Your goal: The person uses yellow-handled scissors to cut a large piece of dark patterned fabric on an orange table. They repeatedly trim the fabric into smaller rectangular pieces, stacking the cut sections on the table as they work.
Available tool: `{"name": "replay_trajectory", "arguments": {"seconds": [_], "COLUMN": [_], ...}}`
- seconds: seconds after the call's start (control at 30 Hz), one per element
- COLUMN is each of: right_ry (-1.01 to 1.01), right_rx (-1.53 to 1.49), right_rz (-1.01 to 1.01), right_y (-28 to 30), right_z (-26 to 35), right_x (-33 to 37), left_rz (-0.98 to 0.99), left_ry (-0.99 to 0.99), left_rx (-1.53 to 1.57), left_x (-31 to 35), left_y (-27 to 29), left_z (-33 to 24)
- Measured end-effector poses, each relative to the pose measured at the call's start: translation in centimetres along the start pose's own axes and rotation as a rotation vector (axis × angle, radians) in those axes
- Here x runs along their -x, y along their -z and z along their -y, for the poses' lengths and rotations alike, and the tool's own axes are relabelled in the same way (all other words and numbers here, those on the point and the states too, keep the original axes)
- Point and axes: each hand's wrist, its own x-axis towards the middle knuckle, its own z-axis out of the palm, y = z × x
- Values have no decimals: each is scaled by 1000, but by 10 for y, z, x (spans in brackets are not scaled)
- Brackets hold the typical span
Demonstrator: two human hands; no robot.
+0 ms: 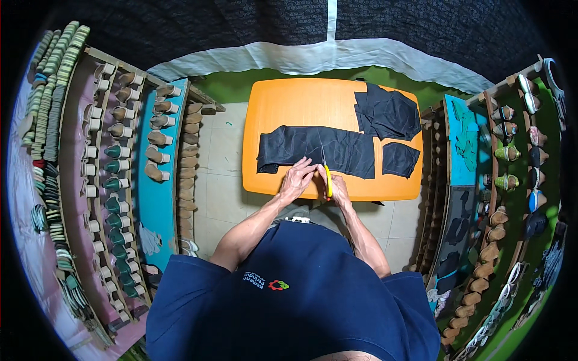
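A long strip of black fabric point(349, 150) lies across the orange table point(283, 102), with faint pale lines on it and its left end folded or rolled. Scissors with yellow handles point(328, 180) are gripped in my right hand point(339, 189) at the strip's near edge. Their blades point away from me and lie over the fabric. Just left of them, my left hand point(296, 179) holds the near edge of the same fabric, fingertips close to the scissors. The underside of its grip is hidden.
A stack of cut black fabric pieces point(388, 111) lies at the table's far right, with a smaller black piece point(400, 160) nearer me. Racks of shoe lasts and shoes point(120, 198) stand on the left, and more shoe racks point(497, 222) on the right. A dark curtain point(241, 24) hangs behind.
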Motion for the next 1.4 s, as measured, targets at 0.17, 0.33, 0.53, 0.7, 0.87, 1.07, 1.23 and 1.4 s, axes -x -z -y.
{"name": "replay_trajectory", "arguments": {"seconds": [0.17, 0.33, 0.53, 0.7, 0.87, 1.07, 1.23, 1.4], "right_ry": [32, 35, 59, 63, 65, 110, 88, 92], "right_rx": [58, 126, 181, 229, 259, 219, 237, 249], "right_rz": [85, 95, 20, 25, 68, 11, 31, 28], "right_y": [4, 7, 13, 16, 18, 18, 17, 15], "right_z": [10, 19, 17, 22, 35, 38, 40, 54], "right_x": [-18, -28, -34, -42, -51, -46, -49, -50], "left_rz": [18, 28, -14, -4, -11, -18, -14, -38], "left_ry": [19, 31, 12, 46, 45, 54, 56, 40], "left_rx": [-9, -11, -8, -5, -3, -3, 1, 19], "left_x": [4, 3, 3, 3, 5, 8, 9, 12], "left_y": [1, 4, 2, 3, 3, 2, 3, 2], "left_z": [1, -5, -5, -6, -8, -9, -10, -12]}}
